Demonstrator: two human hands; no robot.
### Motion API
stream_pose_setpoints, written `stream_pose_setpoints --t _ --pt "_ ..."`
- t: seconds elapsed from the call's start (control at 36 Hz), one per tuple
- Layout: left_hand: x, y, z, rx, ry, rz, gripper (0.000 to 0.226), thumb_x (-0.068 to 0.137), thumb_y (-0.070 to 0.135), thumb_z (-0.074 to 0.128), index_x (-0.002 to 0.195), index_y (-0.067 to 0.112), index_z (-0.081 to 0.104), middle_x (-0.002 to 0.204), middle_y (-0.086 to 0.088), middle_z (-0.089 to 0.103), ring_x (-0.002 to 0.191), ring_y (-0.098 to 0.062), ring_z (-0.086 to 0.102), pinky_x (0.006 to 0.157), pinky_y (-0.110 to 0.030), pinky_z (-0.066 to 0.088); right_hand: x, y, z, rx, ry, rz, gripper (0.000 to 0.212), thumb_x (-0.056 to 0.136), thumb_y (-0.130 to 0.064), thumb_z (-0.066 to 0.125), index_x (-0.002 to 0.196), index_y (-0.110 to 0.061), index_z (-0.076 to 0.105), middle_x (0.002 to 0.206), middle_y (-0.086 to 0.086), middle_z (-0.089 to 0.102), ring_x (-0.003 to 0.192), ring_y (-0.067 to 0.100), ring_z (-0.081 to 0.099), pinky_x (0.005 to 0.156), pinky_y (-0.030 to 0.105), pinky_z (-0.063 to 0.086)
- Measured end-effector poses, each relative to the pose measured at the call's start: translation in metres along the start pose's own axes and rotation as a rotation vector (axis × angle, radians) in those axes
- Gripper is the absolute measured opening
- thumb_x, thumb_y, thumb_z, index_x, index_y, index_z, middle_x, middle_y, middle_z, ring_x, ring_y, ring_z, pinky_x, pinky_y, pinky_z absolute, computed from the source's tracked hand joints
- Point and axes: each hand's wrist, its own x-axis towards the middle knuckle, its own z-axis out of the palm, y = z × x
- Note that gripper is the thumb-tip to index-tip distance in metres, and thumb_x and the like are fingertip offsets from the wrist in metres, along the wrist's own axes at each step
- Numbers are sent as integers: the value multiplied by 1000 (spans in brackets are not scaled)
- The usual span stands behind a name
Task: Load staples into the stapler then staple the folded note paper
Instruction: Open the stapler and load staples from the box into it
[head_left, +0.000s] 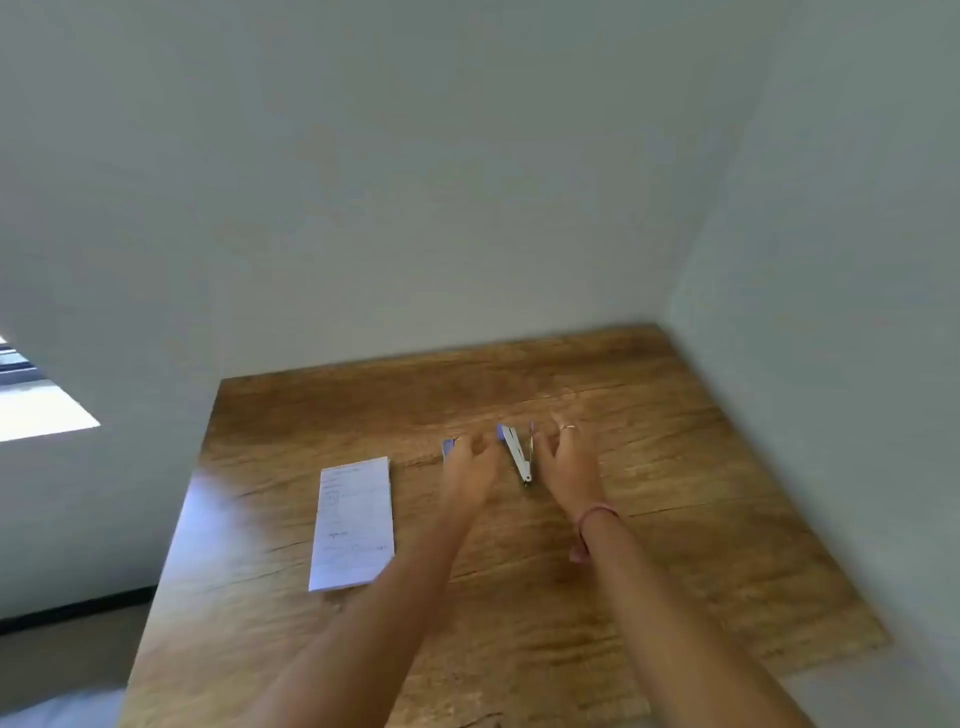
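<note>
The stapler (518, 453) lies swung open in a V on the wooden table (675, 519), with its silver staple rail on the left and its blue part on the right. My right hand (566, 460) is at the stapler's right side, thumb and fingers against the blue part. My left hand (472, 465) is just left of the stapler, its fingers curled over a small blue box (449, 447) that peeks out at its fingertips. The folded note paper (354, 522), white with faint writing, lies flat to the left of my left arm. The picture is blurred.
White walls close the table in at the back and on the right. The table's left edge runs past the paper, with floor and a bright window patch (41, 410) beyond. A pink band (597, 517) is on my right wrist.
</note>
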Motion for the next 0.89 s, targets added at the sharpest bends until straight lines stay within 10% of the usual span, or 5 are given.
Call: stream_pose_setpoints --t 0.14,0.33,0.53,0.69,0.89 --pt "0 -12 7 -82 -65 -81 19 93 18 48 98 20 66 71 1 56 71 -16 49 70 -36 41 7 -1 2 72 -112 116 27 91 -30 59 104 -8 69 88 16 72 82 28 67 77 42 52" --pt "-3 -16 15 -125 -22 -92 24 92 15 48 75 31 51 90 -4 62 84 -17 55 81 -36 48 13 1 7 -51 -78 134 24 83 -19 62 60 -14 59 57 10 59 57 23 54 45 19 33" --pt "1 -23 16 -204 -88 -26 18 95 25 56 111 21 65 105 7 71 100 -6 64 96 -29 48 2 5 13 196 -69 144 19 80 -16 70 100 -13 71 85 -1 73 80 11 68 68 19 50" --pt "3 -26 16 -284 -68 -56 18 92 22 64 110 19 66 101 6 72 95 -6 66 81 -19 51 -11 11 15 432 -21 220 28 83 -20 69 111 -19 63 78 -5 72 70 3 67 66 21 52" --pt "11 -25 17 -485 -39 -114 17 101 14 47 99 5 62 95 -11 66 90 -22 63 92 -38 50 -10 15 13 756 30 377 33 85 -9 60 117 -15 61 79 -1 54 65 3 53 60 14 48"
